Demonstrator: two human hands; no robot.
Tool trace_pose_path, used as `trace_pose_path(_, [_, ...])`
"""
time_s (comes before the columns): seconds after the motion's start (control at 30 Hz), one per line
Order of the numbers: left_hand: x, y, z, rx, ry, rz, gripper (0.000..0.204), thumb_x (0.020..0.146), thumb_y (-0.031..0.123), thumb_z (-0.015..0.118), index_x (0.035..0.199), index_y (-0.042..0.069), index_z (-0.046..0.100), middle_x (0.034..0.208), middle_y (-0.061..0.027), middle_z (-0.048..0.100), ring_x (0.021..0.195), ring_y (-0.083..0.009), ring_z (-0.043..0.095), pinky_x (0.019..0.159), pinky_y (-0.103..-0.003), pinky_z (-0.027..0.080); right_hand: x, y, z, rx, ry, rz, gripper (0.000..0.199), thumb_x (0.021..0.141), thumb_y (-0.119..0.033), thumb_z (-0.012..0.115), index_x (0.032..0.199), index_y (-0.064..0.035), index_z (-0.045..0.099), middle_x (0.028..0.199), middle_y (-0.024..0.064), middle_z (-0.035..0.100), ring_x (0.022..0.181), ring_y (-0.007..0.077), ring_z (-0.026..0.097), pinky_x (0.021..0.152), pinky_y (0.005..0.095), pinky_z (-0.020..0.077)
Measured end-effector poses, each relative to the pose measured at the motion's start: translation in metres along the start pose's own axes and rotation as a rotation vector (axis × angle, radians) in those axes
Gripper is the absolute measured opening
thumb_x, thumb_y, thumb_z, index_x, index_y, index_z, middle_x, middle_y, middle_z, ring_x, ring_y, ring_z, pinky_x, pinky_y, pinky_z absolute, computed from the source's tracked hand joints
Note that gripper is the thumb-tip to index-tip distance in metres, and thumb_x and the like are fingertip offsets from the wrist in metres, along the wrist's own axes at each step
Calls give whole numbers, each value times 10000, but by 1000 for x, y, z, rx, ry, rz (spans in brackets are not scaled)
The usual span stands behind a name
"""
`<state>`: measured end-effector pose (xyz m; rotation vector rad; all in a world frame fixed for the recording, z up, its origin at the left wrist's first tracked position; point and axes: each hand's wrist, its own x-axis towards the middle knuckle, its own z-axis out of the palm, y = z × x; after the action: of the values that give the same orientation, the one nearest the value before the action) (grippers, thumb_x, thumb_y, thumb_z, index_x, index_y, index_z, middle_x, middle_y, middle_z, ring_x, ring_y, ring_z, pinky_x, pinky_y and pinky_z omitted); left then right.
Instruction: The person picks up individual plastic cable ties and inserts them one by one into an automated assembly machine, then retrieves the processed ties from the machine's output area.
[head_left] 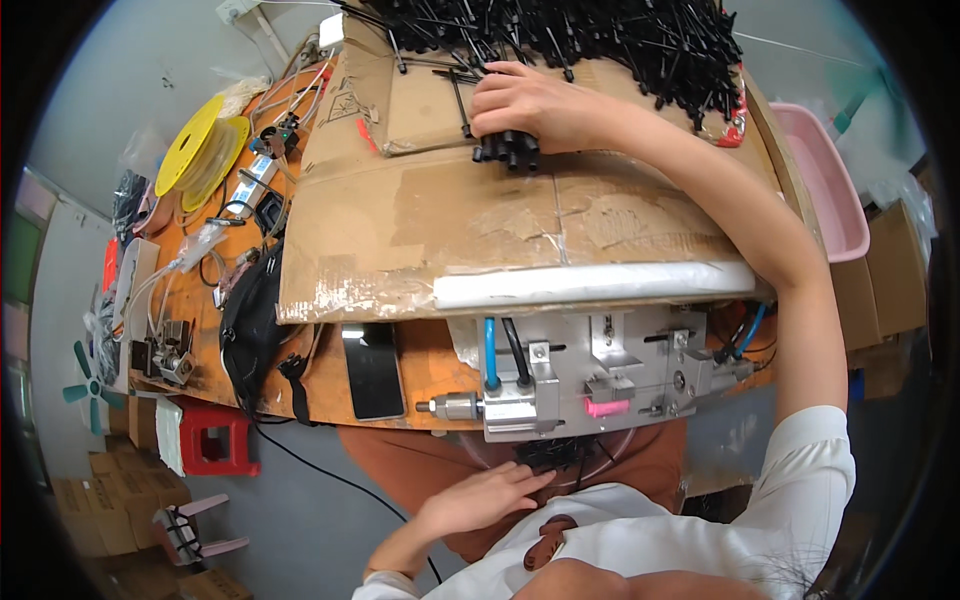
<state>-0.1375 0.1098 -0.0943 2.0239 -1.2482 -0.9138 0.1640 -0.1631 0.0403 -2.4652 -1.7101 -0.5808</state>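
Note:
My right hand [520, 105] is closed over a bunch of thin black rod-like parts with thicker ends [507, 152], on the cardboard sheet. The thick ends stick out below my fingers. A large heap of the same black parts [610, 40] spreads behind it, with a few loose ones beside my hand. Down at my lap, my left hand [488, 497] lies flat with its fingers stretched out. It is at the near side of a see-through bowl [628, 445] holding small black pieces [560, 455]; whether its fingertips touch them I cannot tell.
Under the cardboard [400, 220] sits a metal fixture [600, 370] with blue and black air hoses and a pink piece. A phone [372, 370], a black bag [250, 325] and a yellow spool [200, 145] are on the left. A pink basin [825, 185] stands right, a red stool [215, 440] lower left.

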Motion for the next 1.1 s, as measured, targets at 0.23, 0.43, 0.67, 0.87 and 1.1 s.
trace_pose_path(0.23, [-10,39,-107,-28,233,264,454,829,97,664,1269,41,564,887,-108,561,793,-281,540,705,-358,477,-44,-35,-23,-58,-67,33,443,570,79,694,963,-87,575,1014,36,572,1138,279,492,1114,525,278])
trace_pose_path(0.43, [34,38,-182,190,822,189,259,814,-48,592,1045,42,668,812,-68,597,720,-208,549,665,-302,457,-69,-56,-45,-213,-222,43,468,631,64,656,1048,-112,537,1119,48,542,1182,253,477,1133,506,267])
trace_pose_path(0.67, [121,-9,-264,556,998,83,208,849,-2,589,1050,50,604,990,-130,566,887,-261,555,763,-335,457,-75,-71,-84,-467,-196,130,747,674,79,599,1343,-222,458,1443,78,386,1388,235,303,1173,450,203])
trace_pose_path(0.87, [112,-6,-249,474,906,12,185,833,-47,588,1002,27,591,881,-113,576,763,-217,553,710,-307,460,-119,-84,-90,-297,-92,306,681,699,40,666,1309,-211,496,1441,55,389,1303,257,400,1079,416,343])
trace_pose_path(1.1, [78,26,-217,435,1027,13,163,843,-47,576,992,18,593,872,-85,582,760,-174,556,710,-273,465,-90,-101,-79,-96,227,536,123,860,-147,627,938,-54,648,889,83,646,897,306,620,778,388,495])
